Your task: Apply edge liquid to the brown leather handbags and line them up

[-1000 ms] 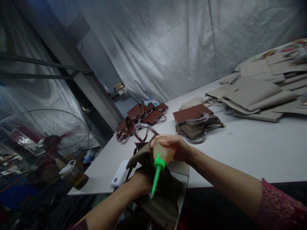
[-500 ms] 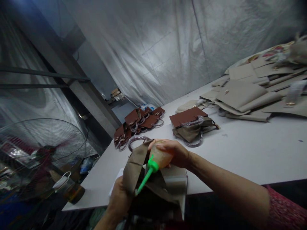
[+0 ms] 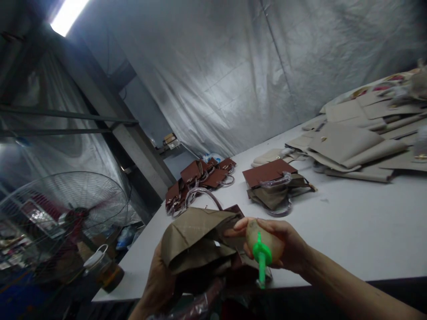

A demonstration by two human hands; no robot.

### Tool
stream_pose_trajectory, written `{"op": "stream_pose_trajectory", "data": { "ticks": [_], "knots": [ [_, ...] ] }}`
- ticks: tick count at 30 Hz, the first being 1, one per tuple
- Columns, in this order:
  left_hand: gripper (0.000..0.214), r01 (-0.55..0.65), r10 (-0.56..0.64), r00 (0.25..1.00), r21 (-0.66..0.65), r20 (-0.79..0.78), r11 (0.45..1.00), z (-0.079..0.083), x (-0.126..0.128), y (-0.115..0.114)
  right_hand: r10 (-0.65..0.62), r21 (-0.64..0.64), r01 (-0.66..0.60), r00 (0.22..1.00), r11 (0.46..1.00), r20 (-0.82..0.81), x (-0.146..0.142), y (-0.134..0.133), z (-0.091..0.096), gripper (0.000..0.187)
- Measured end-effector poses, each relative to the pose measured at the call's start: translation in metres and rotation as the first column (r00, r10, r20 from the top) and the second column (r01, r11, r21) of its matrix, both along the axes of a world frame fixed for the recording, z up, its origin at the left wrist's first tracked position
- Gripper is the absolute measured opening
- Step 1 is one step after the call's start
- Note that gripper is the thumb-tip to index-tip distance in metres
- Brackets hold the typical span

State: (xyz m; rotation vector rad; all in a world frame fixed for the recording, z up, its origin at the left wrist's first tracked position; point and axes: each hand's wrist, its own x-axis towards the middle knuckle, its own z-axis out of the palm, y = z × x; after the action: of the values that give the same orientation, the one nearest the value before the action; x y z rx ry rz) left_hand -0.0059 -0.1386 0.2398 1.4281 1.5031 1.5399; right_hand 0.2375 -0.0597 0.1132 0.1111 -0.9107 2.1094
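Observation:
My right hand (image 3: 290,242) is closed around a squeeze bottle (image 3: 267,242) of amber liquid, whose green nozzle (image 3: 262,262) points downward. Its fingertips reach close to the edge of a handbag (image 3: 196,231) with olive-brown lining turned outward. My left hand (image 3: 158,275) grips that handbag from the left side, and part of the hand is hidden behind the lining. One plastic-wrapped handle (image 3: 207,191) arches up at the bag's far side; another wrapped handle (image 3: 200,306) hangs toward me.
On the white table (image 3: 340,231), a brown handbag with its lining out (image 3: 271,182) lies beyond my right hand. Several brown handbags (image 3: 200,175) are piled at the far left. Beige bag pieces (image 3: 353,142) are heaped at right. A jar (image 3: 105,269) and a fan (image 3: 76,218) stand left.
The bottle has moved right and away from the handbag's inside, its nozzle now pointing straight down. The handbag has turned and tipped in my left hand, and the view has shifted slightly.

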Motion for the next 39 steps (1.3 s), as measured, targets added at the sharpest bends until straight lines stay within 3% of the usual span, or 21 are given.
{"op": "stream_pose_trajectory", "data": {
  "ticks": [4, 8, 10, 14, 19, 21, 24, 26, 29, 32, 36, 39],
  "knots": [
    [0.051, 0.063, -0.053, 0.984, -0.054, 0.167, 0.997, -0.009, -0.007, 0.007, 0.014, -0.049, -0.014, 1.000, 0.999, -0.012, -0.007, -0.002, 0.004, 0.055],
    [0.048, 0.205, -0.179, 0.930, -0.048, 0.322, 0.978, -0.012, -0.007, 0.011, 0.019, -0.067, -0.023, 0.997, 0.997, -0.073, -0.010, 0.005, 0.007, 0.059],
    [0.043, 0.179, -0.144, 0.931, -0.076, 0.334, 0.981, -0.013, -0.006, 0.011, 0.063, -0.032, -0.068, 0.990, 0.997, -0.124, -0.011, 0.008, 0.010, 0.067],
    [0.049, 0.124, -0.074, 0.955, -0.159, 0.288, 0.979, -0.010, -0.002, 0.009, 0.141, 0.076, -0.129, 0.975, 0.989, -0.172, -0.015, 0.009, 0.026, 0.084],
    [0.068, 0.390, -0.368, 0.921, -0.256, 0.130, 0.884, 0.005, 0.007, 0.011, 0.137, 0.101, -0.123, 0.979, 0.987, -0.149, -0.026, 0.009, 0.050, 0.079],
    [0.065, 0.423, -0.439, 0.898, -0.311, 0.021, 0.851, 0.010, 0.013, 0.015, 0.144, 0.083, -0.134, 0.981, 0.988, -0.132, -0.035, 0.008, 0.052, 0.074],
    [0.053, 0.339, -0.404, 0.910, -0.393, -0.093, 0.855, 0.012, 0.018, 0.021, 0.142, 0.054, -0.137, 0.983, 0.989, -0.119, -0.047, 0.005, 0.052, 0.068],
    [0.045, 0.295, -0.353, 0.932, -0.394, -0.081, 0.871, 0.011, 0.014, 0.021, 0.092, 0.041, -0.087, 0.982, 0.995, -0.167, -0.045, 0.004, 0.051, 0.064],
    [0.044, 0.285, -0.288, 0.957, -0.269, 0.031, 0.920, 0.010, 0.004, 0.014, 0.048, -0.041, -0.059, 0.972, 0.997, -0.231, -0.027, 0.003, 0.049, 0.053],
    [0.040, 0.202, -0.188, 0.978, -0.200, 0.086, 0.959, 0.015, -0.003, 0.005, 0.054, -0.089, -0.077, 0.971, 0.993, -0.231, -0.007, 0.002, 0.040, 0.046],
    [0.030, 0.168, -0.161, 0.986, -0.204, 0.048, 0.965, 0.020, -0.001, 0.001, 0.091, -0.076, -0.101, 0.988, 0.992, -0.129, -0.006, -0.010, 0.022, 0.050],
    [0.031, 0.185, -0.191, 0.981, -0.201, -0.011, 0.962, 0.016, -0.001, 0.005, 0.192, -0.074, -0.198, 0.978, 0.977, -0.083, -0.019, -0.022, 0.016, 0.060]
  ]
}}
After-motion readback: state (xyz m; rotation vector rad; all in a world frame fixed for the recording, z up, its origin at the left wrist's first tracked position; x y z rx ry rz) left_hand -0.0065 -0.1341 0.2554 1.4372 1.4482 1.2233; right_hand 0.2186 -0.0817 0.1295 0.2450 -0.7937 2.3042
